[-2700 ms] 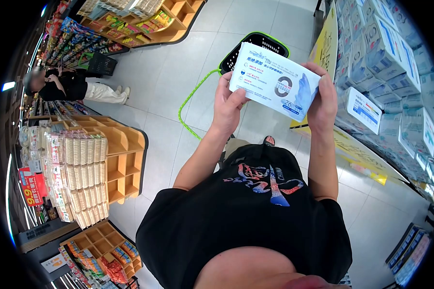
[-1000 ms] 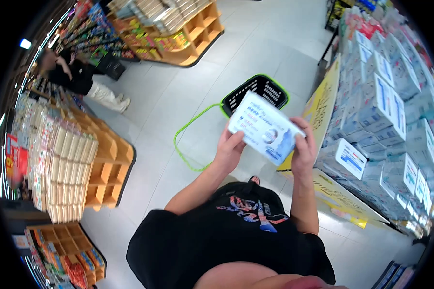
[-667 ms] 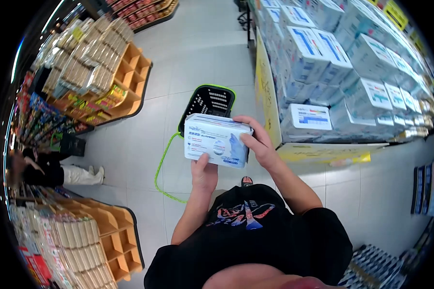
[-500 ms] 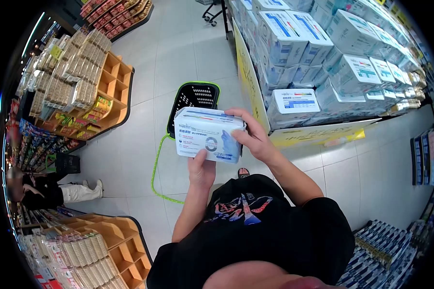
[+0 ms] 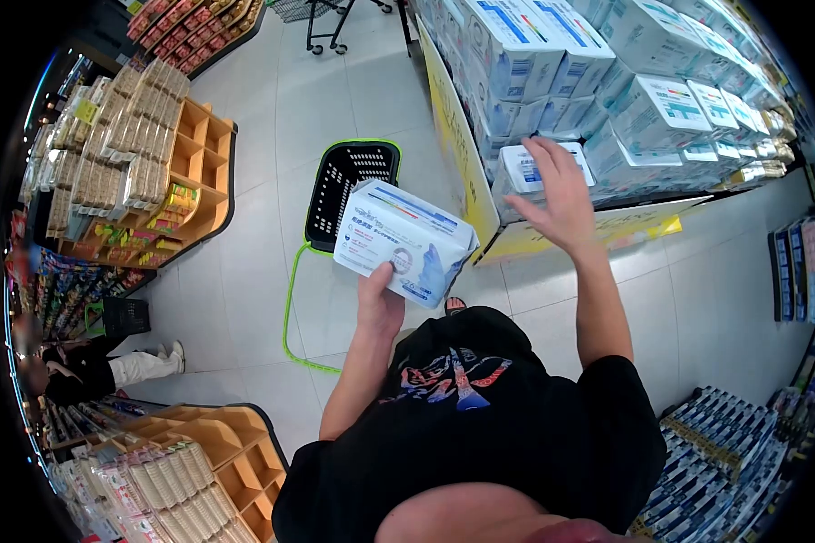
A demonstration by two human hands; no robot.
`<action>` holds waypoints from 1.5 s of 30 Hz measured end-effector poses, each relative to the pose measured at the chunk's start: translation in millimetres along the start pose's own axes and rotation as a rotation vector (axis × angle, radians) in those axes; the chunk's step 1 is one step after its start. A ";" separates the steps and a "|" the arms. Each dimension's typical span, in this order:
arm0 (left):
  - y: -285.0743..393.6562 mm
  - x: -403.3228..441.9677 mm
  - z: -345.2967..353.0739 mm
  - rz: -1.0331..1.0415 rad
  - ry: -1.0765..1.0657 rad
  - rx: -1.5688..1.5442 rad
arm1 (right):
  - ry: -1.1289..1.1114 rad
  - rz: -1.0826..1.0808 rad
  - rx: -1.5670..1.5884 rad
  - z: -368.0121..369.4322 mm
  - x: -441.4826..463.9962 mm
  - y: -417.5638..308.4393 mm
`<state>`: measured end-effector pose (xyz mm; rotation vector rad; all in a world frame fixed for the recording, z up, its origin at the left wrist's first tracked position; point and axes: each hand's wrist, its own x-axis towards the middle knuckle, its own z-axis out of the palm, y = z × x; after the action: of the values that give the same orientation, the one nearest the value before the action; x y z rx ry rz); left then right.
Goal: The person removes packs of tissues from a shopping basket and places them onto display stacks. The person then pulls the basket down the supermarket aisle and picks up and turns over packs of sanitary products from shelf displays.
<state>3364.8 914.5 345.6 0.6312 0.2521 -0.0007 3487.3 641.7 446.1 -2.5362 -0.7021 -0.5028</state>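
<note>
Counted: one left hand (image 5: 382, 303), one right hand (image 5: 560, 195); one held pack (image 5: 406, 242). Two black baskets (image 5: 323, 204) noted, one cart (image 5: 324, 29), partly cut off, one other person (image 5: 81, 376), two compartmented wooden stands (image 5: 210, 204) at left. Stacked packs (image 5: 661, 109) could not be counted.

White-and-blue pack (image 5: 397, 237), tilted, held in left grip (image 5: 380, 306)

Right grip (image 5: 564, 201) off held pack (image 5: 385, 233), now spread over nearest display pack (image 5: 515, 172).

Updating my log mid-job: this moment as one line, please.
left hand: gripping blue-and-white pack | right hand: open over display pack, contact unclear | black basket: on floor, partly hidden by gripped pack
</note>
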 end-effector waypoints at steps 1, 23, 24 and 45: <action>-0.9 -0.2 -4.3 0.016 -0.003 0.053 | -0.003 -0.008 0.003 -2.7 -1.1 8.6; -4.6 -21.9 -56.5 0.013 0.267 0.189 | -0.285 -0.110 -0.132 -18.2 31.9 35.8; -3.7 -21.2 -55.8 -0.003 0.280 0.193 | -0.236 -0.088 -0.015 -25.8 33.7 26.9; -23.0 3.4 -41.2 -0.038 0.052 0.318 | -0.258 0.382 1.100 42.3 -19.5 -18.9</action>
<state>3356.7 920.3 299.3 0.9431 0.3170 -0.0618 3470.5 670.5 408.4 -1.6047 -0.3785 0.3027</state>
